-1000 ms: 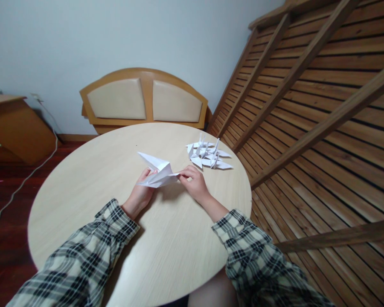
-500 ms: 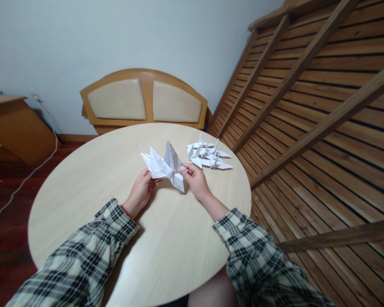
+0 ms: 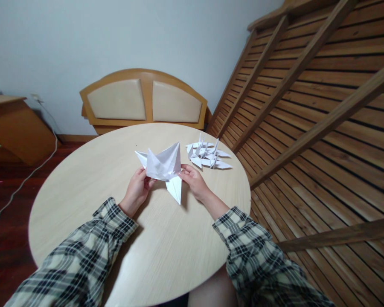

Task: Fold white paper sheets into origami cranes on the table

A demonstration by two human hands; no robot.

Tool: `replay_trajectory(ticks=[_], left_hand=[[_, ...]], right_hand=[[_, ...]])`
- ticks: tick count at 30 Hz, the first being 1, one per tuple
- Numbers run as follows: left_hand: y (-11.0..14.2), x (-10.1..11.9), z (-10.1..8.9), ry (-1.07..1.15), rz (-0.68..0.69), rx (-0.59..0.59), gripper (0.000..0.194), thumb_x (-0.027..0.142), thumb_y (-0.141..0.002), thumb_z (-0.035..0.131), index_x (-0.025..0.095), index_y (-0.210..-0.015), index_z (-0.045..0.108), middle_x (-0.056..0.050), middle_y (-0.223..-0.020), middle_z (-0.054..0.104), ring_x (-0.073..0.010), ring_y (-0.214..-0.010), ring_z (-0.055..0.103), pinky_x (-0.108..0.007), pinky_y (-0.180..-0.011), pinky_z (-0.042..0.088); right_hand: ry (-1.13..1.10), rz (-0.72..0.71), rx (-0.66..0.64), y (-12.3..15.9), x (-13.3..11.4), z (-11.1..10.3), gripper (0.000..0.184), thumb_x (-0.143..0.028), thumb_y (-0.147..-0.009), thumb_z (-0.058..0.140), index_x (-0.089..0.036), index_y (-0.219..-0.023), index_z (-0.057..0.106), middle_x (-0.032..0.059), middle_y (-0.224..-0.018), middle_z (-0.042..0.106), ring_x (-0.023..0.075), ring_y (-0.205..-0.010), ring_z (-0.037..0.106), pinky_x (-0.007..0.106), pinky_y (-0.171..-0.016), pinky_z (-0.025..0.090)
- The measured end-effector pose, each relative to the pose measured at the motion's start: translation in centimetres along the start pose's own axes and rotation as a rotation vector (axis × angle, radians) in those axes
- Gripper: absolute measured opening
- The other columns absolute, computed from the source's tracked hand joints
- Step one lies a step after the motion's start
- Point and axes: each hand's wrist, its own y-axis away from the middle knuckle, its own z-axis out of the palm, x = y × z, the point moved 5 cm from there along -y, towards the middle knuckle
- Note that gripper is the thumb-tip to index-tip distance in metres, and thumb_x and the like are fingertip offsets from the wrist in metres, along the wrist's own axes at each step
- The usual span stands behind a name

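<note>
A partly opened sheet of folded white paper (image 3: pixel 163 164) is held between my two hands above the round table (image 3: pixel 92 179). One pointed flap sticks out to its left, and another hangs down toward me. My left hand (image 3: pixel 137 187) pinches its lower left edge, with some fingertips hidden behind the paper. At the right edge, the fingers of my right hand (image 3: pixel 194 181) are closed on the paper. To the right of that hand, several folded white paper cranes (image 3: pixel 211 155) stand grouped on the tabletop.
Behind the table stands a wooden headboard (image 3: pixel 149 98) with two pale panels, against the wall. A slatted wooden frame (image 3: pixel 307 128) leans close along the right. At the left are a wooden desk (image 3: pixel 22 128) and a white cable (image 3: pixel 28 177) on the floor.
Its upper part has spread into a wider face between my hands, and the lower flap reaches further down. My left hand has shifted slightly left. The cranes have stayed put.
</note>
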Motion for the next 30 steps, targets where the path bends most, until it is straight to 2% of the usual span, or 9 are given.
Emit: replay_trajectory(ticks=[4,8,12,16,19,23,27,30], left_hand=[[-0.4,-0.1,-0.4,0.046,-0.019,0.025,0.014,0.012,-0.07,0.069,0.016,-0.081,0.061,0.004,-0.062,0.053,-0.0042,-0.048,0.043,-0.014,-0.036,0.03],[-0.6,0.1,-0.6,0.055,-0.031,0.016,0.015,0.012,-0.069,0.069,0.016,-0.081,0.061,0.002,-0.065,0.055,-0.0055,-0.051,0.045,-0.015,-0.038,0.03],[-0.5,0.8,-0.5,-0.02,0.043,-0.006,0.015,0.016,-0.069,0.07,0.016,-0.081,0.061,0.003,-0.063,0.053,-0.006,-0.049,0.041,-0.018,-0.039,0.029],[-0.1,1.2,-0.6,-0.105,0.125,0.077,0.027,0.021,-0.07,0.072,0.018,-0.094,0.061,0.001,-0.074,0.059,-0.0077,-0.056,0.05,-0.018,-0.049,0.039],[0.3,1.0,-0.4,-0.13,0.14,0.092,0.03,0.023,-0.07,0.073,0.02,-0.097,0.06,0.001,-0.079,0.062,-0.0092,-0.061,0.054,-0.019,-0.054,0.043],[0.7,1.0,0.0,-0.156,0.183,0.066,0.026,0.024,-0.072,0.073,0.021,-0.094,0.06,0.0,-0.088,0.064,-0.0109,-0.068,0.057,-0.022,-0.06,0.047],[0.9,1.3,0.3,-0.207,0.26,0.015,0.027,0.03,-0.077,0.071,0.022,-0.099,0.059,0.0,-0.08,0.064,-0.0114,-0.064,0.057,-0.022,-0.058,0.046],[1.3,1.6,0.5,-0.254,0.291,-0.011,0.028,0.029,-0.079,0.071,0.023,-0.103,0.058,0.0,-0.08,0.065,-0.0112,-0.065,0.057,-0.022,-0.059,0.046]], right_hand=[[-0.127,0.063,-0.044,0.2,-0.2,0.4,0.043,-0.034,-0.074,0.072,-0.021,-0.112,0.057,0.0037,-0.089,0.069,0.018,-0.078,0.063,0.037,-0.078,0.054],[-0.172,0.052,-0.088,0.1,-0.3,0.6,0.047,-0.034,-0.075,0.069,-0.019,-0.117,0.054,0.0092,-0.107,0.069,0.0218,-0.09,0.066,0.041,-0.084,0.054],[-0.038,0.024,-0.038,-0.2,0.4,0.1,0.039,-0.031,-0.08,0.064,-0.019,-0.116,0.055,0.0085,-0.101,0.069,0.0216,-0.088,0.066,0.042,-0.081,0.055],[0.179,-0.078,0.05,-0.3,0.3,-0.4,0.03,-0.025,-0.081,0.064,-0.022,-0.111,0.06,0.0058,-0.1,0.067,0.0186,-0.091,0.063,0.04,-0.087,0.052],[0.217,-0.123,0.038,-0.2,-0.1,-0.2,0.042,-0.033,-0.082,0.067,-0.023,-0.121,0.056,0.0097,-0.114,0.064,0.0197,-0.101,0.062,0.041,-0.092,0.05],[0.199,-0.129,0.005,0.1,-0.5,0.2,0.061,-0.043,-0.078,0.072,-0.024,-0.131,0.047,0.0133,-0.127,0.057,0.0225,-0.11,0.06,0.042,-0.092,0.052],[0.218,-0.116,-0.013,0.4,-0.6,0.6,0.06,-0.04,-0.076,0.073,-0.023,-0.129,0.049,0.0116,-0.12,0.062,0.0219,-0.102,0.064,0.041,-0.089,0.054],[0.277,-0.141,0.061,0.3,-0.6,0.1,0.053,-0.032,-0.077,0.069,-0.023,-0.126,0.052,0.0101,-0.119,0.064,0.0195,-0.096,0.065,0.04,-0.088,0.054]])
